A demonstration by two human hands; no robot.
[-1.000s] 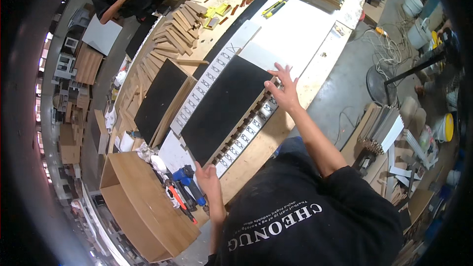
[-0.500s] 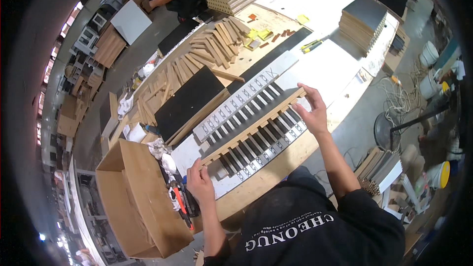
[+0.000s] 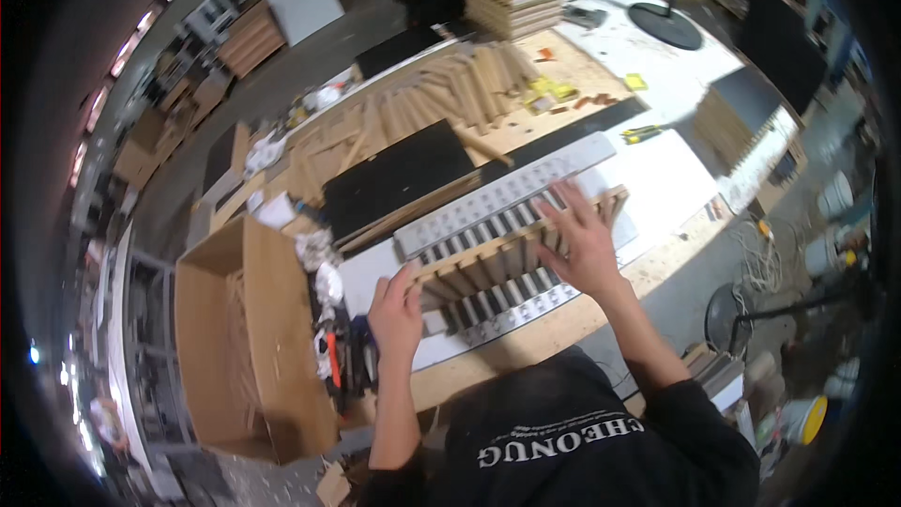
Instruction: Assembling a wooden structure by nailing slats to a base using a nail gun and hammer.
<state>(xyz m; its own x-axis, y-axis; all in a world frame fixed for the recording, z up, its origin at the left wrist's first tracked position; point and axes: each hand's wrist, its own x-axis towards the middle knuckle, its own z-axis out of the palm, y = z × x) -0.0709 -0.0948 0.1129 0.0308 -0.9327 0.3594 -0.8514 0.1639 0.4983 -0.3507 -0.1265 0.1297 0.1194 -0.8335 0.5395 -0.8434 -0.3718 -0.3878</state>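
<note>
Where the workbench (image 3: 648, 258) is spread out: the main work is held at its near side, over black and white bars.
Cardboard box (image 3: 291, 319): placed open at the left.
Black shirt (image 3: 582, 481): worn by the person; pale lettering (image 3: 563, 441) is seen upside down, its large line legible, its small line blurred.
Notched panel (image 3: 479, 272): tilted up on a long edge between both hands. A second ago it was laid flat, dark face up; now its slotted side is turned toward the person and the bars behind are exposed. Repositioning is judged to be the step in hand.
Grey strip (image 3: 507, 192): laid behind the panel and marked with a row of small signs, too blurred to be read.
Right hand (image 3: 589, 249): shifted inward from the panel's end, fingers spread over the top edge; whether it is gripped firmly cannot be told.
Left hand (image 3: 396, 314): fingers and thumb closed around the panel's left end.
</note>
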